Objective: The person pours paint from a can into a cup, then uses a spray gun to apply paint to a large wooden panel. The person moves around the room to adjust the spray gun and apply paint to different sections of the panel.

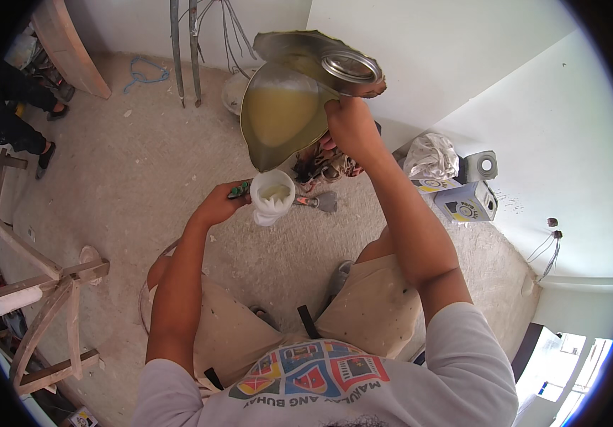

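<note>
My right hand [349,128] grips a cut-open metal tin [278,110] with pale yellow liquid inside and its lid folded up. The tin is tilted, its pointed lower lip just above a white plastic cup [265,211] that has some pale contents. My left hand [217,203] is closed at the cup's left side around a dark green piece, which seems to be part of it. Behind the cup, a scraper [326,201] lies on the floor near a pile of dark rags [313,165].
Square tins [477,199] and white bundled cloth [431,153] stand by the right wall. Wooden trestles [71,277] fill the left side. Another person's legs [29,135] show upper left. Upright pipes [194,57], a blue cord [146,75] and a leaning board [71,50] are farther back.
</note>
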Tool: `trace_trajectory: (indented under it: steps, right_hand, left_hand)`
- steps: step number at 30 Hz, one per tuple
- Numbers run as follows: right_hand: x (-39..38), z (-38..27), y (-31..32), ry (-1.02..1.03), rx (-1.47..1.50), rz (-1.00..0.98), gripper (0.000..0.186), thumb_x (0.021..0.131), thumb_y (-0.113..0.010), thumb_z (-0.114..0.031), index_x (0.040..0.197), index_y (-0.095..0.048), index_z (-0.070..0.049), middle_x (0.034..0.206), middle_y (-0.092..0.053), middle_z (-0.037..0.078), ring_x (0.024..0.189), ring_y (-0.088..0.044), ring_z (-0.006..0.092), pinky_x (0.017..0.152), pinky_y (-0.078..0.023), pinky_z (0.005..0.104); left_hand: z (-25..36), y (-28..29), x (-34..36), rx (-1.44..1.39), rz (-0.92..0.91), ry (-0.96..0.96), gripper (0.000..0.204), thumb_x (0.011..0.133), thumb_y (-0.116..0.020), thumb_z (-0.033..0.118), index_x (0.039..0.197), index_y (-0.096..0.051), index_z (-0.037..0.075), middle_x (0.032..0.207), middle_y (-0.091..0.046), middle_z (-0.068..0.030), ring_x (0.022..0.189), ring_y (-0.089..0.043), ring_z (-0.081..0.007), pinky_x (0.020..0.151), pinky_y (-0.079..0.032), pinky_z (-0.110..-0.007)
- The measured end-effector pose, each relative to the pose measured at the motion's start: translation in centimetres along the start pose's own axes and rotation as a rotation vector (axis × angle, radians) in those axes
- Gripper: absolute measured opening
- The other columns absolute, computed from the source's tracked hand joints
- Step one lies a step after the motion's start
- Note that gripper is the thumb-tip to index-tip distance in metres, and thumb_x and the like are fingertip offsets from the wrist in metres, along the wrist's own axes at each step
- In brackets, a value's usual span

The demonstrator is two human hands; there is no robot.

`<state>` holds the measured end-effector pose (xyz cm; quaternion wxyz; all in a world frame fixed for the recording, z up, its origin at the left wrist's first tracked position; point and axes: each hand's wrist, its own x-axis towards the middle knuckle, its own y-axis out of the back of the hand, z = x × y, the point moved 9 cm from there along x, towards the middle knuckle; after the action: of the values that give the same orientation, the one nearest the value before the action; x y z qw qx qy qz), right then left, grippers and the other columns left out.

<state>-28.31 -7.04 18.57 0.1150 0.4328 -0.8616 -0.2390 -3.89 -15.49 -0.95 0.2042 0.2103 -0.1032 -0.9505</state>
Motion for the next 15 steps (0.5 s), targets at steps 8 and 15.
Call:
trace_trajectory:
  steps: [8,15]
  right_hand:
    - [-0.31,-0.21,0.19,-0.003,-0.014,0.005,0.034,0.098,-0.047,-0.011,0.080,-0.060,0.014,0.062,-0.065,0.023,0.054,-0.071,0.0288,0.051,-0.057,0.0389]
    - [0.22,0.01,0.24,0.097,-0.145,0.012,0.032,0.096,-0.046,-0.011,0.079,-0.064,0.009,0.066,-0.067,0.025,0.059,-0.072,0.0336,0.059,-0.059,0.0420]
  left_hand:
    - [0.12,-0.08,0.05,-0.008,-0.005,-0.003,0.042,0.095,-0.068,0.008,0.137,-0.064,0.005,0.113,-0.075,-0.0083,0.098,-0.065,-0.0154,0.093,-0.050,-0.032]
    - [-0.23,-0.13,0.29,-0.019,-0.009,-0.019,0.041,0.096,-0.067,0.008,0.137,-0.064,0.005,0.114,-0.075,-0.0086,0.099,-0.065,-0.0156,0.093,-0.050,-0.032]
